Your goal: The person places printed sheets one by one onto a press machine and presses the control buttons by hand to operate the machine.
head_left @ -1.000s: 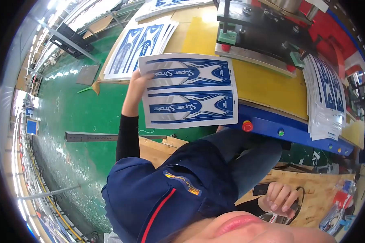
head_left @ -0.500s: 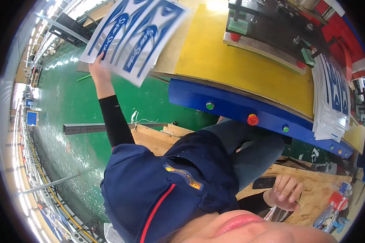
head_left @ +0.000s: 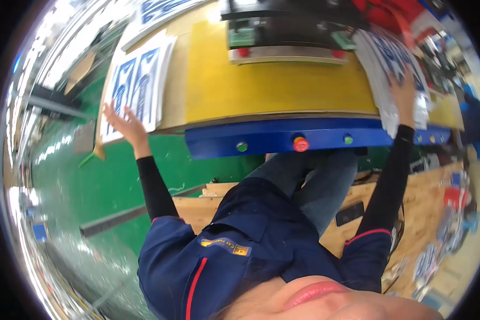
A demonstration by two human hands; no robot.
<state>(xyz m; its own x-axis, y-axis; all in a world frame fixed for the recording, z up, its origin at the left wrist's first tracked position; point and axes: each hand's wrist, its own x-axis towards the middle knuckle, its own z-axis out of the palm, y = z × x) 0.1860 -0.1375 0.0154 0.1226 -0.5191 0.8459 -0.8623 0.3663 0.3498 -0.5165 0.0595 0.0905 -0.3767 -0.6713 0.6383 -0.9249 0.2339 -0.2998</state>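
My left hand [head_left: 127, 128] is open, fingers spread, at the near edge of a stack of blue-and-white printed sheets [head_left: 138, 88] on the left of the table. I cannot tell whether its fingertips touch the sheets. On the right, my right hand [head_left: 404, 98] reaches onto another pile of similar printed sheets [head_left: 376, 74], fingers stretched out over the top and somewhat blurred. Between the two piles lies a yellow work surface [head_left: 282, 93], with a black press-like machine [head_left: 293, 24] above its far side.
A blue control panel [head_left: 266, 133] runs along the table's front, with a red button [head_left: 301, 144] and green buttons [head_left: 242, 146]. More printed sheets [head_left: 160, 13] lie at the far left. A phone [head_left: 350, 213] rests on the wooden surface [head_left: 330, 242] at my right.
My left hand has let go of the printed sheet it held raised; printed sheets now lie under that area. My right hand has moved from beside my body up to the right pile. The view has turned.
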